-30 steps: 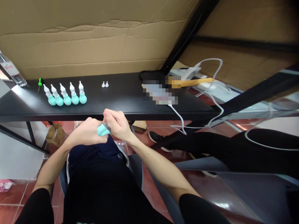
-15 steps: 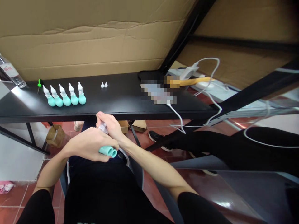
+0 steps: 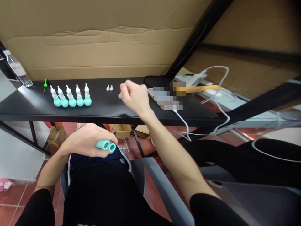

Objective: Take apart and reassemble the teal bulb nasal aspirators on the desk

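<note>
My left hand (image 3: 88, 139) is closed around two teal bulbs (image 3: 105, 145), their round openings facing right, below the table's front edge. Over the black table (image 3: 103, 106), my right hand (image 3: 136, 96) pinches a small whitish clear piece (image 3: 120, 95), mostly hidden by the fingers. Two small white tips (image 3: 109, 88) stand on the table to the left of that hand. Further left, several teal bulbs with white nozzles (image 3: 71, 97) stand side by side in a row.
A water bottle (image 3: 19, 69) and a green-handled tool (image 3: 45, 83) are at the left. A phone (image 3: 162, 98) with a white cable, and a yellow-handled object (image 3: 202, 89), lie at the right. Cardboard (image 3: 105, 56) lines the back. A person's dark-clothed leg (image 3: 235, 150) shows at right.
My right hand has left my left hand and moved up and right over the table with the small piece. My left hand still holds the bulbs. The view has shifted slightly.
</note>
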`<state>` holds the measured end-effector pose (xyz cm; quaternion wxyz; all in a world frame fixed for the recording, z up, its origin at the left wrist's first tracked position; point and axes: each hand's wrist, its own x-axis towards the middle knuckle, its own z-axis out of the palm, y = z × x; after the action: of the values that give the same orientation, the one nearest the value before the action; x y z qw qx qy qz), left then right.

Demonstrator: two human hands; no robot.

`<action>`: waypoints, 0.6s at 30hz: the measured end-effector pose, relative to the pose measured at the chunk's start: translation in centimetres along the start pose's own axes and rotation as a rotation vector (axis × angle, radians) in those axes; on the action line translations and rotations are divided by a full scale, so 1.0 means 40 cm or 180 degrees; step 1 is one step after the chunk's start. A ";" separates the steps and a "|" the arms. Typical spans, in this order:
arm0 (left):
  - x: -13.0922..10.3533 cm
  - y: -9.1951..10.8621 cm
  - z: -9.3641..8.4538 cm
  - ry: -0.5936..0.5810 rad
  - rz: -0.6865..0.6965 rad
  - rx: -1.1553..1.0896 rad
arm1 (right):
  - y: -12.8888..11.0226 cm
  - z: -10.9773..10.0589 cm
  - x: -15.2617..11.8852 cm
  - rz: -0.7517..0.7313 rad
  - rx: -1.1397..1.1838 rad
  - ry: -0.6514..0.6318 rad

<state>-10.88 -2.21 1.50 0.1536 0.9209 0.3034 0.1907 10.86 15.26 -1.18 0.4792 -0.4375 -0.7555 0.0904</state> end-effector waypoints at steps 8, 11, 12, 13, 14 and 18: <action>-0.016 0.000 -0.019 0.0201 -0.0138 0.0086 | 0.144 0.093 0.265 0.0574 -0.1799 -0.1238; -0.020 -0.002 -0.024 0.0256 -0.0105 0.0074 | 0.160 0.117 0.259 0.0524 -0.1833 -0.1180; -0.021 -0.002 -0.025 0.0277 -0.0095 0.0075 | 0.164 0.121 0.256 0.0478 -0.1852 -0.1156; -0.021 -0.003 -0.025 0.0295 -0.0090 0.0082 | 0.168 0.123 0.253 0.0431 -0.1866 -0.1151; -0.021 -0.004 -0.026 0.0309 -0.0091 0.0092 | 0.171 0.125 0.251 0.0392 -0.1870 -0.1159; -0.018 -0.007 -0.025 0.0270 -0.0098 0.0114 | 0.174 0.128 0.255 0.0286 -0.1864 -0.1244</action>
<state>-12.00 -2.30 2.07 0.1270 0.9098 0.3271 0.2218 9.15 28.51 -1.17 0.1754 -0.5636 -0.8068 -0.0270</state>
